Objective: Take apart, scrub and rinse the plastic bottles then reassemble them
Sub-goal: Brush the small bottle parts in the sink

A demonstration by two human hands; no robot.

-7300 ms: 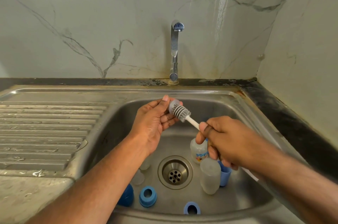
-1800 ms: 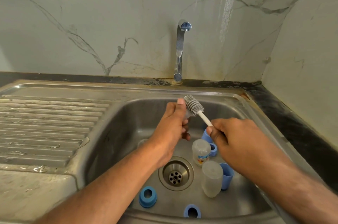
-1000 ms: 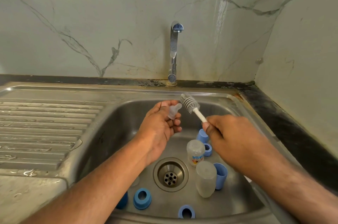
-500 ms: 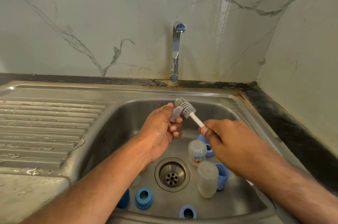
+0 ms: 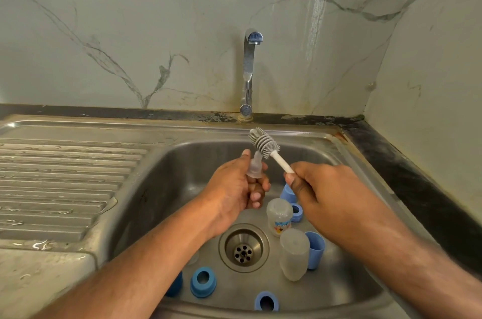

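Over the steel sink point(image 5: 167, 162), my left hand point(image 5: 234, 188) pinches a clear silicone teat point(image 5: 255, 167) with its tip pointing up. My right hand point(image 5: 320, 188) grips the white handle of a grey bottle brush point(image 5: 264, 142), whose bristle head sits just above and right of the teat's tip. Down in the basin stand two clear plastic bottles, one with a printed label point(image 5: 279, 217) and one plain point(image 5: 294, 253). Blue screw rings point(image 5: 203, 281) point(image 5: 266, 301) and blue caps point(image 5: 315, 249) lie around the drain point(image 5: 243, 247).
A chrome tap point(image 5: 249, 71) rises from the back rim, with no water running. The ribbed drainboard point(image 5: 57, 183) lies to the left, wet in places. Marble walls close the back and right, with a dark counter strip point(image 5: 407, 175) along the right.
The brush head has lifted off the teat and now sits above its tip. My left hand has turned the teat more upright.
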